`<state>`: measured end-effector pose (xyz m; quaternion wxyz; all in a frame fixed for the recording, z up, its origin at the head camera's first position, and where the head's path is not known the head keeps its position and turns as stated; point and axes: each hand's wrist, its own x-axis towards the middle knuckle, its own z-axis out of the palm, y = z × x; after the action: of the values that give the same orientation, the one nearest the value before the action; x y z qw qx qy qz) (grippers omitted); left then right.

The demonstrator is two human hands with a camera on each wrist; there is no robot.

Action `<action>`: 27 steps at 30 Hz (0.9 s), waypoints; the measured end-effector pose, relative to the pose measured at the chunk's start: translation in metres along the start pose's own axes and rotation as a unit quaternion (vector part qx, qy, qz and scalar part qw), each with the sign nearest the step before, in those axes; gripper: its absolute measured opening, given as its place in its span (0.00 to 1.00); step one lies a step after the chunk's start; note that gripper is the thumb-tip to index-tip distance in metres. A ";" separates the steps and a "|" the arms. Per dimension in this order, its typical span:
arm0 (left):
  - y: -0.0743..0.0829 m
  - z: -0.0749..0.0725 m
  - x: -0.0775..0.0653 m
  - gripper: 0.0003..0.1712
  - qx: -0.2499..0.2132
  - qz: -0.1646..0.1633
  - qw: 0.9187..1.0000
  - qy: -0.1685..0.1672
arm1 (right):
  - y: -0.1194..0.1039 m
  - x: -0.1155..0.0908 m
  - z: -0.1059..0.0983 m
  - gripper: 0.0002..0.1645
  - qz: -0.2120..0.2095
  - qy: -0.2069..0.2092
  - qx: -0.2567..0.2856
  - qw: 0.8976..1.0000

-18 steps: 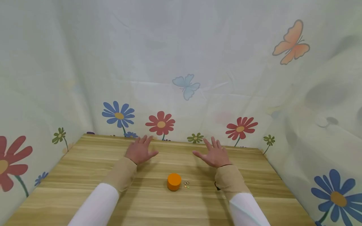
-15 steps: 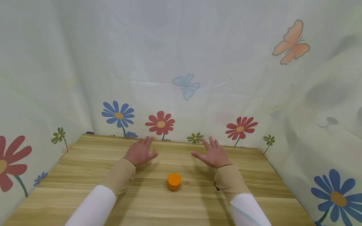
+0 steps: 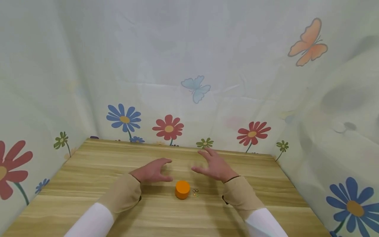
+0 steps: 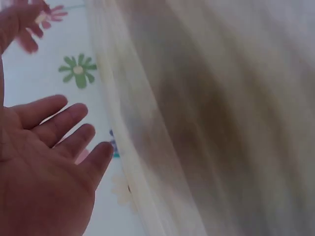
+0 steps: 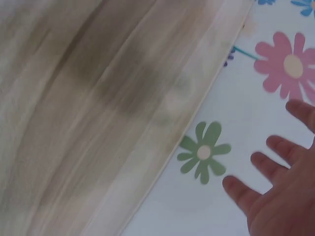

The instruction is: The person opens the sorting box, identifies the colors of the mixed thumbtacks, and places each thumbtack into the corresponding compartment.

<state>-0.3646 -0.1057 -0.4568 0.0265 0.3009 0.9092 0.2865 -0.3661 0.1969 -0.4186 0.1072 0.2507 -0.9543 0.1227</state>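
An orange round, drum-shaped object (image 3: pixel 182 190) stands on the wooden table (image 3: pixel 165 217) in the head view. Several tiny ring-like pieces (image 3: pixel 195 191) lie just to its right. My left hand (image 3: pixel 152 171) is beyond and left of the orange object, thumb and fingers spread apart with nothing between them. Beyond it on the right, my right hand (image 3: pixel 215 165) also has its fingers spread and holds nothing. In the left wrist view the left palm (image 4: pixel 44 167) shows relaxed fingers. The right wrist view has the right hand (image 5: pixel 288 191) at its lower right corner, fingers extended.
A pale cloth backdrop (image 3: pixel 148 49) printed with flowers and butterflies rises behind the table and along both sides. The table's far edge (image 3: pixel 177 146) meets it just beyond the hands.
Both hands have come inward and nearer to the orange object. The left hand has turned so its thumb and fingers point right. The orange object and the small pieces stay put.
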 end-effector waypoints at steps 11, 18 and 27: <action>0.036 0.015 -0.011 0.49 -0.074 0.068 0.994 -0.035 | -0.021 -0.009 -0.003 0.46 -0.121 -0.031 0.059 0.990; 0.050 0.023 -0.008 0.44 -0.088 0.070 0.993 -0.036 | -0.021 -0.013 -0.003 0.36 -0.155 -0.024 0.061 0.986; 0.050 0.037 -0.001 0.35 -0.074 0.084 0.993 -0.037 | -0.018 -0.017 -0.009 0.24 -0.136 -0.045 0.061 0.988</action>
<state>-0.3292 -0.0551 -0.4606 0.0580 0.3835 0.8554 0.3432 -0.3415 0.1918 -0.4108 0.0639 0.3892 -0.9060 0.1538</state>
